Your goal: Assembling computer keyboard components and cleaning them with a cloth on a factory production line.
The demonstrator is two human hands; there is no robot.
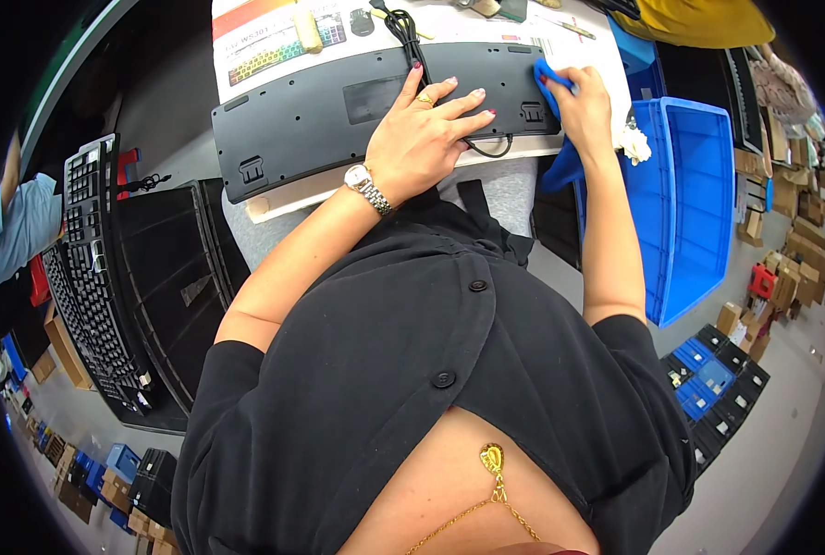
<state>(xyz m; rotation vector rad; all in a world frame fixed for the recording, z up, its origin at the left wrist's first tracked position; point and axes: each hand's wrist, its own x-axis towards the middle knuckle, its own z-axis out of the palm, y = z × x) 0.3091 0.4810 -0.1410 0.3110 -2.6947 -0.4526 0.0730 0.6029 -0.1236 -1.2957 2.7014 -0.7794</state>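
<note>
A black keyboard (pixel 311 129) lies face down across the table, its feet and screw holes showing. Spread flat on its back is my left hand (pixel 424 139), fingers apart, just below a bundled black cable (pixel 401 30). A loop of that cable's cord shows under the palm. At the keyboard's right end my right hand (pixel 581 106) pinches a blue cloth (pixel 553 81) against the edge. More of the cloth hangs below the wrist. The keyboard rests partly on a printed keyboard box (pixel 269 51).
An empty-looking blue bin (pixel 690 203) stands to the right of the table. On the left, several black keyboards (pixel 89 231) are stacked by a black crate (pixel 167 277). Tools and a roll-like beige piece (pixel 307 30) lie along the table's far side. A person in yellow (pixel 708 20) is beyond.
</note>
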